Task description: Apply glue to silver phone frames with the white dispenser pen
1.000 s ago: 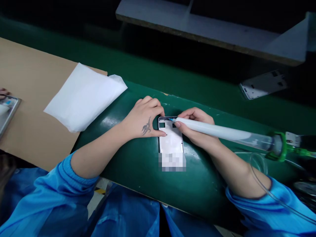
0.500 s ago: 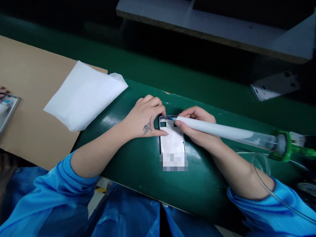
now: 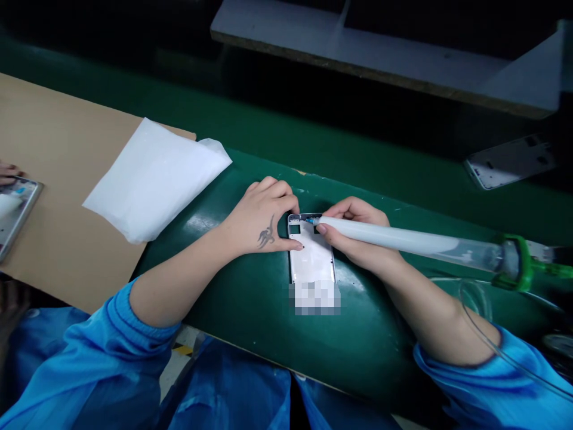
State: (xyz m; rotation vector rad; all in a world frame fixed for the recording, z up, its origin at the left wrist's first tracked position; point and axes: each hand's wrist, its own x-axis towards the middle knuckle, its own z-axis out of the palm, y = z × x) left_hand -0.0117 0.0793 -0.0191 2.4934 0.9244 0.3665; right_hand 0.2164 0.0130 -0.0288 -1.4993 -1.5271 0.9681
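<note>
A phone middle frame (image 3: pixel 313 263), pale metal with small cut-outs, lies flat on the green table; its lower end is pixelated. My left hand (image 3: pixel 264 221) grips its upper left side, thumb resting on the face and fingers bent at the top edge. Held like a pen in my right hand (image 3: pixel 358 233) is a dispensing syringe (image 3: pixel 403 240), filled with white material and capped by a green clamp. Its blue needle tip (image 3: pixel 310 220) points at the dark strip along the frame's top end; whether it touches cannot be made out.
Beyond the right hand, another phone frame (image 3: pixel 510 162) lies in shadow. White sheet material (image 3: pixel 156 182) rests partly on brown cardboard (image 3: pixel 58 143). A co-worker's hand (image 3: pixel 6 173) holds a frame at far left. Clear tubing (image 3: pixel 474 304) loops by my right forearm; a shelf (image 3: pixel 380 57) overhangs the back.
The view has shifted slightly, so most things sit a little lower. The needle tip has moved marginally down from the frame's top edge. Both hands keep their grips.
</note>
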